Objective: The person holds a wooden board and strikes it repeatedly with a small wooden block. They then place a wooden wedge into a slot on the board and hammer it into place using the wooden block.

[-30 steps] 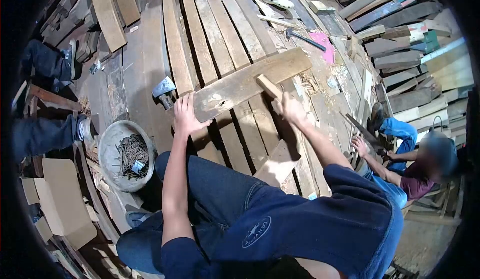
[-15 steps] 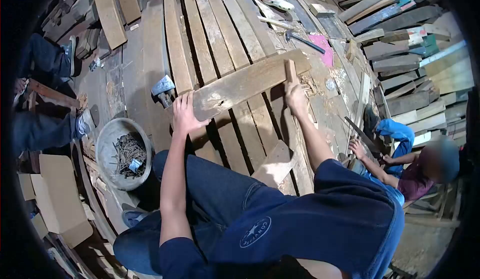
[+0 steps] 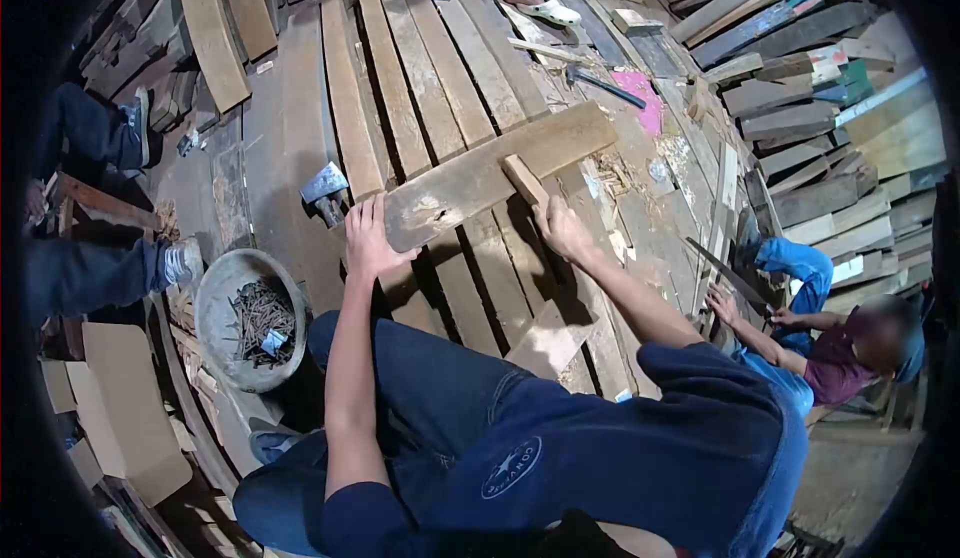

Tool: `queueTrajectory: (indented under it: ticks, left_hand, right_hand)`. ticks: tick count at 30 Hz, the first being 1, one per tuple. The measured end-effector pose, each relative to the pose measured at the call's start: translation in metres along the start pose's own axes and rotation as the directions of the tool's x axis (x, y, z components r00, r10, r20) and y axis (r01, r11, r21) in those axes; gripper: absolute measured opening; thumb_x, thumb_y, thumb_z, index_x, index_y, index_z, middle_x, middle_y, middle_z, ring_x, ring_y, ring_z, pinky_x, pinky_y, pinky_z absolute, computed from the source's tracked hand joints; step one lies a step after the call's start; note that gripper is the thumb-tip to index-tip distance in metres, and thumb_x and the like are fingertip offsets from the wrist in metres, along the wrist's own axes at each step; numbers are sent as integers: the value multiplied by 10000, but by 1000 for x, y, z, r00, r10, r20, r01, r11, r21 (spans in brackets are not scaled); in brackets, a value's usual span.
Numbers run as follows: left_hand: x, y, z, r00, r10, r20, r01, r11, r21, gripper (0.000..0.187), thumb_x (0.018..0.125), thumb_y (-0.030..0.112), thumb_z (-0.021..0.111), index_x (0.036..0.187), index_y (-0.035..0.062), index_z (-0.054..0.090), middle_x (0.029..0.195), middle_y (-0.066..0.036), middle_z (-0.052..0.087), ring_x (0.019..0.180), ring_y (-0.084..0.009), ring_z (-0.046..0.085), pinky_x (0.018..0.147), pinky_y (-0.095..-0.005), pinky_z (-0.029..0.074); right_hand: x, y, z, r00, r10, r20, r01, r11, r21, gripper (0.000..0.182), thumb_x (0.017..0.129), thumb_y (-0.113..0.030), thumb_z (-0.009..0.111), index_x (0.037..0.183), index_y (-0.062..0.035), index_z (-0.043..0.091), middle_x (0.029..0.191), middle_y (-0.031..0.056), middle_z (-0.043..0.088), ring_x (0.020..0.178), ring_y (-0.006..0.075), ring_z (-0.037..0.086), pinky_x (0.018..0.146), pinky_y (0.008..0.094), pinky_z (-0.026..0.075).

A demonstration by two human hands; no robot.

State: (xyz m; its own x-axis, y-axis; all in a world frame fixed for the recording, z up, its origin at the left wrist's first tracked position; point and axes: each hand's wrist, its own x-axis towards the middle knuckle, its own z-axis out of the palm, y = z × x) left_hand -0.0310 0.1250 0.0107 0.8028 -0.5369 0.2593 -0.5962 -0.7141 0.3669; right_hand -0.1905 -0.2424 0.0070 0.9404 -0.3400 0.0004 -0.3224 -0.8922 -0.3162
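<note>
A wide wooden board (image 3: 470,178) lies at a slant across long planks (image 3: 435,88). My left hand (image 3: 373,240) grips its left end, with the thumb along the lower edge. In my right hand (image 3: 563,228) is a small wooden block (image 3: 524,180), whose far end rests against the board's lower edge right of the middle. Beside my left hand a hammer (image 3: 325,186) lies with its metal head up and its handle partly hidden behind the board.
A bucket of nails (image 3: 250,268) stands at left, near another person's foot (image 3: 182,263). Another hammer (image 3: 605,86) lies by pink paper (image 3: 640,98). At right a co-worker (image 3: 850,348) holds a saw (image 3: 728,276). Stacked wood (image 3: 840,158) lines the right side.
My right hand has moved left along the board with the small block, from near its right end toward the middle. My left hand stays on the left end.
</note>
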Motion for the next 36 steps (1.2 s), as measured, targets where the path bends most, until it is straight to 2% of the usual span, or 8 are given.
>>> queueTrajectory:
  ticks: [8, 13, 19, 24, 26, 28, 31, 36]
  left_hand:
    - [0, 1, 0, 1000, 11, -3, -11, 1000, -11, 1222, 471, 497, 918, 1483, 34, 412, 1367, -193, 513, 1282, -414, 459, 1146, -533, 342]
    - [3, 3, -2, 1000, -8, 8, 8, 1000, -3, 1214, 475, 490, 916, 1483, 39, 415, 1348, -185, 526, 1287, -407, 458, 1140, -529, 346]
    - [1, 1, 0, 1000, 24, -18, -25, 1000, -11, 1194, 483, 501, 912, 1467, 24, 434, 1350, -191, 529, 1281, -398, 468, 1133, -524, 359]
    - [4, 0, -2, 1000, 12, -8, -12, 1000, -5, 1194, 473, 503, 918, 1454, 12, 446, 1338, -199, 532, 1262, -400, 478, 1131, -524, 361]
    - [2, 0, 0, 1000, 20, -22, -20, 1000, -10, 1197, 468, 511, 916, 1450, 9, 451, 1335, -198, 534, 1257, -402, 481, 1130, -524, 360]
    - [2, 2, -4, 1000, 21, -1, -21, 1000, -5, 1193, 469, 510, 919, 1449, 14, 452, 1337, -194, 537, 1264, -399, 481, 1134, -522, 357]
    - [3, 3, -3, 1000, 4, 4, -4, 1000, 10, 1201, 456, 492, 934, 1448, 16, 454, 1358, -194, 535, 1282, -395, 476, 1144, -518, 350]
    - [3, 4, -4, 1000, -12, 0, 12, 1000, 1, 1221, 455, 502, 936, 1458, 14, 440, 1362, -201, 534, 1288, -399, 469, 1147, -518, 346]
  right_hand:
    - [79, 78, -52, 861, 431, -269, -413, 902, 123, 558, 1044, -487, 447, 1077, 66, 521, 885, 367, 680, 852, 522, 692, 720, 600, 551]
    - [49, 82, -14, 946, -271, -180, 208, 929, -307, 468, 1018, -433, 533, 1045, 33, 530, 796, 338, 668, 749, 519, 672, 759, 606, 541]
    - [110, 109, -47, 823, 511, -248, -476, 859, 190, 630, 1036, -493, 439, 1076, 109, 620, 982, 388, 670, 946, 522, 676, 834, 579, 547]
    - [57, 24, -32, 992, -122, 8, 122, 983, -137, 388, 1011, -369, 519, 1108, 4, 568, 762, 289, 673, 688, 443, 680, 596, 534, 521]
    - [67, 32, -57, 981, -193, -7, 183, 941, -286, 582, 1022, -537, 468, 1142, 25, 557, 861, 346, 689, 829, 511, 697, 751, 631, 529]
    - [99, 74, -41, 960, 249, -128, -252, 968, -6, 625, 1028, -555, 442, 1160, 44, 560, 886, 351, 692, 862, 498, 707, 756, 614, 550]
    - [114, 73, -45, 885, 396, -245, -403, 915, 24, 624, 1038, -521, 449, 1144, 86, 545, 885, 364, 687, 868, 505, 705, 695, 586, 578]
    - [49, -4, -13, 993, -114, 1, 114, 991, -76, 521, 1036, -475, 489, 1141, 35, 506, 753, 339, 669, 731, 491, 695, 646, 594, 559]
